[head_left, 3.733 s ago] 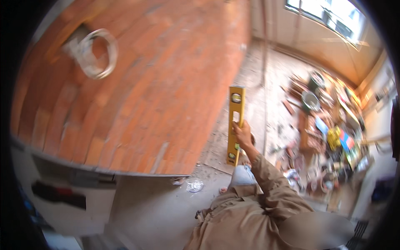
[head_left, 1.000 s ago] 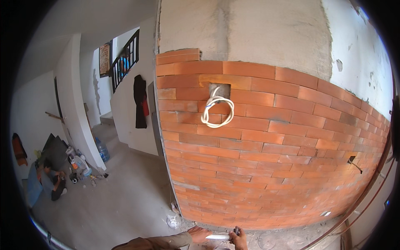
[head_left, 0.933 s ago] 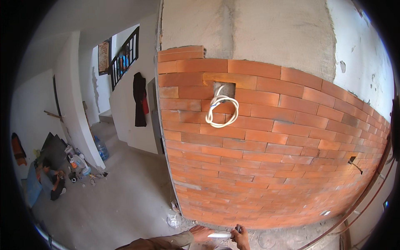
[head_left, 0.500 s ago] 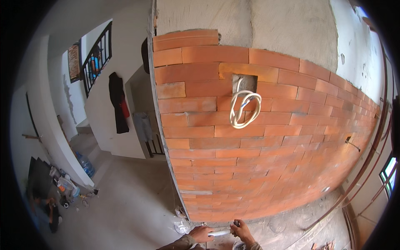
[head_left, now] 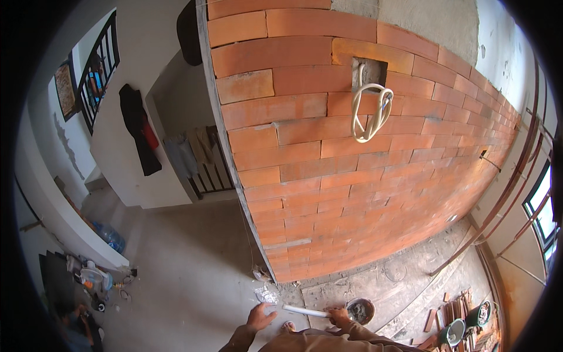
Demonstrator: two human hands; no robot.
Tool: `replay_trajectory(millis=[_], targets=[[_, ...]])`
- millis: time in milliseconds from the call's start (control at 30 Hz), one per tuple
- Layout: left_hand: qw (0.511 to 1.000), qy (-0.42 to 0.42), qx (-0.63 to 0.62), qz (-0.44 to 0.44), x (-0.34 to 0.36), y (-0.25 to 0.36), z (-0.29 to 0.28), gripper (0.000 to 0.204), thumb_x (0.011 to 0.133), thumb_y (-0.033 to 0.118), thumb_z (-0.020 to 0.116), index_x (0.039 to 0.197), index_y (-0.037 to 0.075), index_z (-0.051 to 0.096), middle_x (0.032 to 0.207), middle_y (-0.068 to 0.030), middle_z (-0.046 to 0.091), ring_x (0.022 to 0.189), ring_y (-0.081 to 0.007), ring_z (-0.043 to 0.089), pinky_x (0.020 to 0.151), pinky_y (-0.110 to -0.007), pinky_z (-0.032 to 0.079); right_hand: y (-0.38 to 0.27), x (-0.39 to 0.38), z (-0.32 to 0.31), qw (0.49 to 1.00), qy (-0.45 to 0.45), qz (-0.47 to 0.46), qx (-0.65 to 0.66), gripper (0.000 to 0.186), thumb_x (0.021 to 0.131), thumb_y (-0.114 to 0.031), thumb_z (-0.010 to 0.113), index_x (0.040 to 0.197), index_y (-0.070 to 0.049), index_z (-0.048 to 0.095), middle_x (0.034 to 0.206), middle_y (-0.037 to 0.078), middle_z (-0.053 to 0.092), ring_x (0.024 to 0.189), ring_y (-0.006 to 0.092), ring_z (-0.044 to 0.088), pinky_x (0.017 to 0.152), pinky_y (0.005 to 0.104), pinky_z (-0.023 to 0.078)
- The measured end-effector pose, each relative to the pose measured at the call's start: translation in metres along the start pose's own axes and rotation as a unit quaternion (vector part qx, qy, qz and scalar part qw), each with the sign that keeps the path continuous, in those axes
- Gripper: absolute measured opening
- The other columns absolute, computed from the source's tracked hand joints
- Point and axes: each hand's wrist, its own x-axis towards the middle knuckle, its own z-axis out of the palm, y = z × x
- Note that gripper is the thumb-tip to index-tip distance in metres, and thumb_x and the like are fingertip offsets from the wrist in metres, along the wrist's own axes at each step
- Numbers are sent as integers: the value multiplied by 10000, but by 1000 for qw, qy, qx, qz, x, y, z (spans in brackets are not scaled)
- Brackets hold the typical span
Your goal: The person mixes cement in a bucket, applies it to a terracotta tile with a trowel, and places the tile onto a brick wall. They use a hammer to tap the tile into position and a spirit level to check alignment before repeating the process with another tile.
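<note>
A slim white bar-like tool (head_left: 306,311) points leftward from my right hand (head_left: 339,317), which is closed around its right end. What kind of tool it is, I cannot make out. My left hand (head_left: 260,317) is off the bar, beside its free end, with thumb and fingers apart. Just right of my right hand, a round bucket (head_left: 372,307) on the floor has grey material in it. In front of me rises a wall of orange bricks (head_left: 346,161), with a loop of cream cable (head_left: 356,117) hanging from a square recess.
Stacked reddish strips (head_left: 459,307) and two buckets lie at the lower right. Long reddish poles (head_left: 498,234) lean along the right side. At the lower left, a dim seated person (head_left: 76,328) is near assorted tools. Whitish scraps (head_left: 265,294) lie by the wall's corner.
My left hand has let go of the white bar and moved left, opening. My right hand keeps its hold. The view has tilted down, showing more floor and the buckets.
</note>
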Motion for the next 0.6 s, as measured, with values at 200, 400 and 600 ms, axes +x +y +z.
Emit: replay_trajectory(millis=[200,400,600], targets=[[944,-134,-139,-268,-69,-92,92,654,866,463,733,1275,-19,565,1249,-199,624,1148,-302,615,940,-394,520,62,-55,10,992,-96,78,6,199,810,-301,680,909,-129,670,817,118,704,752,309,701,646,493,521],[904,-167,-174,-353,-62,-116,112,671,927,469,667,1377,5,490,1317,-179,563,1189,-280,574,915,-384,551,69,-17,-10,985,-167,31,-15,212,859,-297,660,959,-112,689,811,111,704,742,284,701,613,447,522],[857,15,-406,-317,-16,13,108,535,936,473,654,1213,16,631,1064,-178,659,989,-237,666,771,-338,581,24,24,-39,760,-151,342,531,241,917,-256,637,967,-25,684,773,98,663,569,192,612,502,343,494]])
